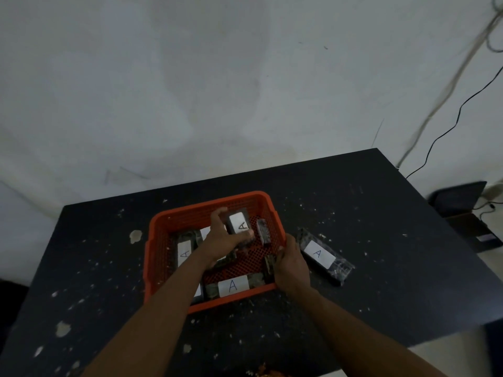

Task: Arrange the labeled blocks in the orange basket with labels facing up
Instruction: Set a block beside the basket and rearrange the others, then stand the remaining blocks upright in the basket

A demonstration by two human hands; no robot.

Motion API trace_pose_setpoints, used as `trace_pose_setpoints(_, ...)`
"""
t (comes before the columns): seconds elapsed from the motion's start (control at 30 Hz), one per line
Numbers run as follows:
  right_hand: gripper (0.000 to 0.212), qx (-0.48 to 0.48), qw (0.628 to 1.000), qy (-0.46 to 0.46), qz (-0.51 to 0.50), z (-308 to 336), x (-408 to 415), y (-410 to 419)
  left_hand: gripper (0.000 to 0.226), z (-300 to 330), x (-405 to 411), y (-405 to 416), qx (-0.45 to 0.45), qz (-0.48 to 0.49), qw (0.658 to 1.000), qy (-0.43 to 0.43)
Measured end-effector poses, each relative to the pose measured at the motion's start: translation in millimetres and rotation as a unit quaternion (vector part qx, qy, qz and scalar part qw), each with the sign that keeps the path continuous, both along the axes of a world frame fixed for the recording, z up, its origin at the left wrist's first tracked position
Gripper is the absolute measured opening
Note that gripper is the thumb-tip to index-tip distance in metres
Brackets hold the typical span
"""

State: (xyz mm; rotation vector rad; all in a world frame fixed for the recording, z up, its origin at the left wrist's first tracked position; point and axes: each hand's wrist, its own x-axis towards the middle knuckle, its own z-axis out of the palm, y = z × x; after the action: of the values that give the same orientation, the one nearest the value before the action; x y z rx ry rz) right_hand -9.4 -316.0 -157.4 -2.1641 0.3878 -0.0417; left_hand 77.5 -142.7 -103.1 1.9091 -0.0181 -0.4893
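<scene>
Here the left hand (223,238) reaches into the orange basket (160,240) at the middle of the frame, its fingers and thumb closed around a dark block (239,221) whose white label marked A faces up. The right hand (291,263) sits at the basket's right rim, fingers curled over the edge and against a dark block (269,265) inside; how tightly it grips I cannot tell.

In the basket I count at least five blocks: the held one, one on edge (263,231) just right of it, one at the left (185,253) with its A up, one along the near wall (233,286) with its A up, and the one by the right hand. Others lie partly hidden under the left forearm. One more block (322,255), label up, lies on the black table (381,240) just right of the basket.

Pale specks dot the table. Cables (446,126) hang on the wall at upper right.
</scene>
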Motion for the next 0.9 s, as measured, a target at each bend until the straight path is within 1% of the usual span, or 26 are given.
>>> trace_pose_setpoints(0.03,0.010,0.002,1.000,-0.001,0.000,1,0,0,0.088,1,-1,0,0.023,-0.001,1.000,-0.013)
trace_pose_setpoints(0.07,0.013,0.005,1.000,-0.001,0.001,3,0,1,0.089,2,-1,-1,0.038,0.000,0.999,-0.025)
trace_pose_setpoints(0.13,0.024,0.006,1.000,-0.002,0.004,5,0,2,0.083,4,1,-2,0.031,0.004,0.999,-0.039)
trace_pose_setpoints(0.2,0.024,0.006,1.000,0.004,0.006,4,0,1,0.080,5,5,-2,0.016,-0.005,0.999,-0.041)
trace_pose_setpoints(0.27,0.022,0.007,1.000,0.014,0.005,5,0,1,0.082,6,7,-1,0.017,-0.013,0.999,-0.043)
trace_pose_setpoints(0.3,0.026,0.010,1.000,0.016,0.006,6,0,1,0.080,7,8,-1,0.021,-0.017,0.999,-0.045)
trace_pose_setpoints(0.33,0.035,0.015,1.000,0.018,0.006,8,0,1,0.076,7,9,-1,0.028,-0.029,0.998,-0.047)
trace_pose_setpoints(0.37,0.045,0.020,1.000,0.019,0.006,9,-1,1,0.070,8,10,-2,0.041,-0.047,0.997,-0.052)
trace_pose_setpoints(0.4,0.051,0.023,1.000,0.020,0.006,10,-1,1,0.063,7,12,-2,0.056,-0.066,0.994,-0.063)
trace_pose_setpoints(0.43,0.049,0.023,1.000,0.019,0.007,10,-2,1,0.057,7,15,-3,0.062,-0.081,0.992,-0.070)
trace_pose_setpoints(0.5,0.032,0.015,1.000,0.021,0.005,10,-1,1,0.046,9,20,-4,0.064,-0.096,0.991,-0.062)
trace_pose_setpoints(0.53,0.028,0.010,1.000,0.022,0.002,10,-1,1,0.040,10,22,-4,0.069,-0.104,0.990,-0.058)
trace_pose_setpoints(0.63,0.026,0.008,1.000,0.020,-0.007,8,0,1,0.024,11,29,-7,0.133,-0.165,0.973,-0.093)
trace_pose_setpoints(0.7,0.028,0.004,1.000,0.021,-0.009,7,0,1,0.023,11,33,-11,0.172,-0.205,0.958,-0.098)
trace_pose_setpoints(0.8,0.028,-0.004,1.000,0.017,-0.015,6,-1,2,0.025,9,36,-19,0.241,-0.270,0.929,-0.079)
trace_pose_setpoints(0.9,0.028,-0.009,1.000,0.020,-0.019,4,0,3,0.033,5,39,-27,0.282,-0.296,0.911,-0.043)
